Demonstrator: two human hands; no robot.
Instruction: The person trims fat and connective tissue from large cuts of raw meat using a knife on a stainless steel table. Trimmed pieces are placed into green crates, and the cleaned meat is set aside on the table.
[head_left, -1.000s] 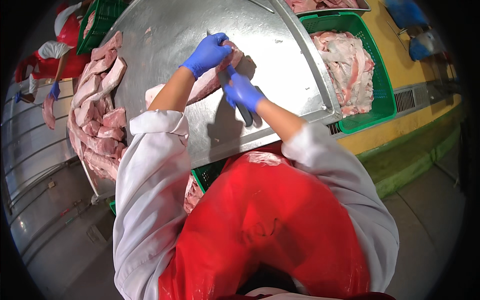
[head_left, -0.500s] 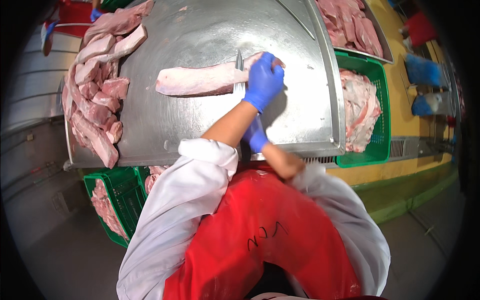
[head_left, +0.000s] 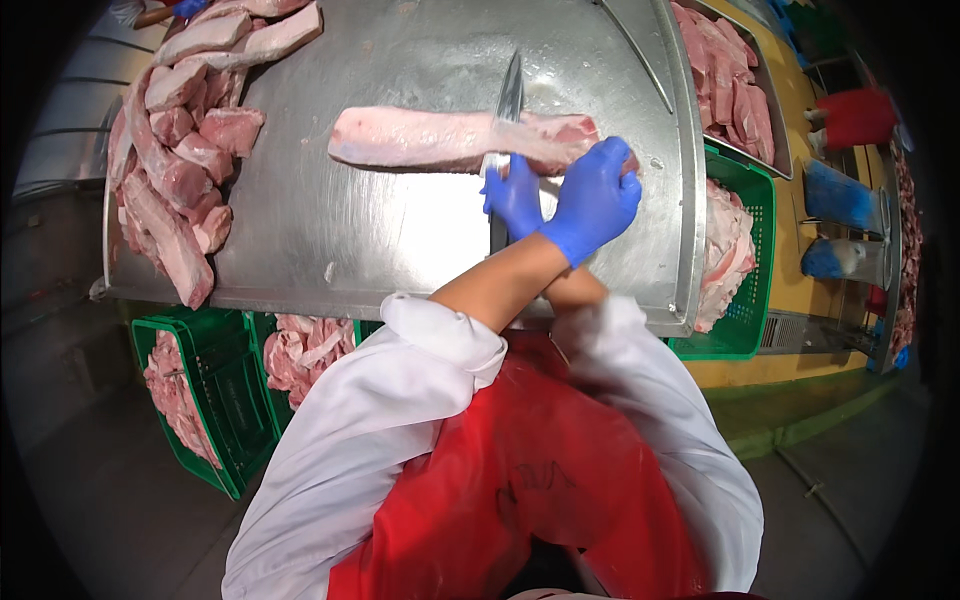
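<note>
A long pale strip of raw meat (head_left: 410, 138) lies across the steel table. My left arm crosses over my right. In a blue glove, my left hand (head_left: 598, 205) is closed on the meat's right end. My right hand (head_left: 518, 200), also gloved in blue, grips a knife (head_left: 511, 90) just below the strip, fingers partly hidden. Its blade runs crosswise at the meat, with the tip showing beyond the far side. A band of meat covers the middle of the blade. Redder flesh shows right of the knife.
Cut meat pieces (head_left: 190, 150) are heaped on the table's left side. A long thin metal rod (head_left: 638, 55) lies at the far right. Green crates (head_left: 762, 260) of meat stand right and below the front edge. A metal tray (head_left: 778, 130) holds more meat.
My right hand has moved away from me, and more of the knife shows past the meat's far side. My left hand stays on the right end. The whole view has shifted.
</note>
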